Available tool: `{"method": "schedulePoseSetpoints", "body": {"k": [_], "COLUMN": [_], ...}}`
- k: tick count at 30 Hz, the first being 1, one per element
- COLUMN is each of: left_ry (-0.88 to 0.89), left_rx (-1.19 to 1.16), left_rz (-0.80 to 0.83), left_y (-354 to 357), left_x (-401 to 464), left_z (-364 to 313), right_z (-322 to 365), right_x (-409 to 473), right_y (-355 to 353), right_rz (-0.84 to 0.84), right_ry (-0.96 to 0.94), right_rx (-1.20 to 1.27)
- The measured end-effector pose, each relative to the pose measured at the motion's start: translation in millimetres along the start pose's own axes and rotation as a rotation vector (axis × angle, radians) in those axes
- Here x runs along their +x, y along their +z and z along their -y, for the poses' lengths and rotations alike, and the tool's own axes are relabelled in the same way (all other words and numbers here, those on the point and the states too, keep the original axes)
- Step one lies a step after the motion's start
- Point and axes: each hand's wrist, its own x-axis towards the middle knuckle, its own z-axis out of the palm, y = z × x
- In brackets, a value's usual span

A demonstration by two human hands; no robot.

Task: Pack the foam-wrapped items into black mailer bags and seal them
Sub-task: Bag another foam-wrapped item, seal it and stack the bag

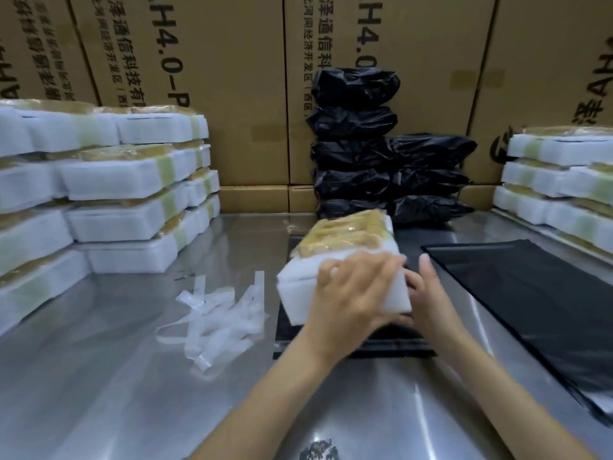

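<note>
— While you hold that, what surface?
— Steel table (99, 376); cartons (232, 94) behind. My left hand (348, 293) and right hand (431, 293) grip the foam-wrapped item (331, 260) over a black mailer bag (331, 343).

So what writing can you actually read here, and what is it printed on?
"AH4.0-P", cut off by the foam stacks: left-centre cardboard carton.
"H4.0", partly hidden: centre carton.
"AH": right edge carton.
Chinese lines on the cartons: too blurred to read reliably.
Foam packs, black bags: none visible.

left hand (345, 293) + right hand (431, 293) grip foam-wrapped item (335, 260) | over black mailer bag (331, 330) | steel table (99, 376)
</note>
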Motion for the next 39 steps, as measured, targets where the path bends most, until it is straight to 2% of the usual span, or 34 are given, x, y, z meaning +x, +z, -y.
{"method": "schedulePoseSetpoints", "body": {"k": [3,6,11,15,16,20,23,29,39], "left_ry": [0.111,0.106,0.133,0.006,-0.032,-0.257,-0.363,-0.364,-0.415], "left_rx": [0.022,-0.007,-0.055,-0.214,-0.278,-0.383,-0.435,-0.398,-0.372], "left_rz": [0.014,0.053,0.205,0.221,0.306,0.892,1.086,1.092,0.934], "left_y": [21.4,31.4,26.0,19.7,18.4,20.4,24.0,30.8,26.5], "left_x": [-12.3,-17.1,-24.6,-22.8,-22.1,-37.1,-46.9,-42.0,-44.2], "left_z": [-27.9,-36.8,-28.6,-17.0,-11.9,10.4,18.1,20.2,22.9], "right_z": [7.3,6.7,2.7,0.0,-0.6,-2.0,-0.7,-2.0,-4.5], "right_x": [-7.6,-10.5,-4.5,-0.7,0.1,0.1,-1.3,-1.5,-1.8], "right_y": [-11.5,-16.0,-14.6,-24.1,-28.2,-40.9,-41.1,-42.2,-46.5], "right_rz": [0.199,0.196,0.022,-0.159,-0.199,-0.31,-0.3,-0.226,-0.328], "right_ry": [0.013,0.063,0.014,0.004,0.005,0.023,0.008,-0.022,0.026], "right_rx": [0.258,0.325,0.436,0.658,0.682,0.665,0.644,0.621,0.581]}}
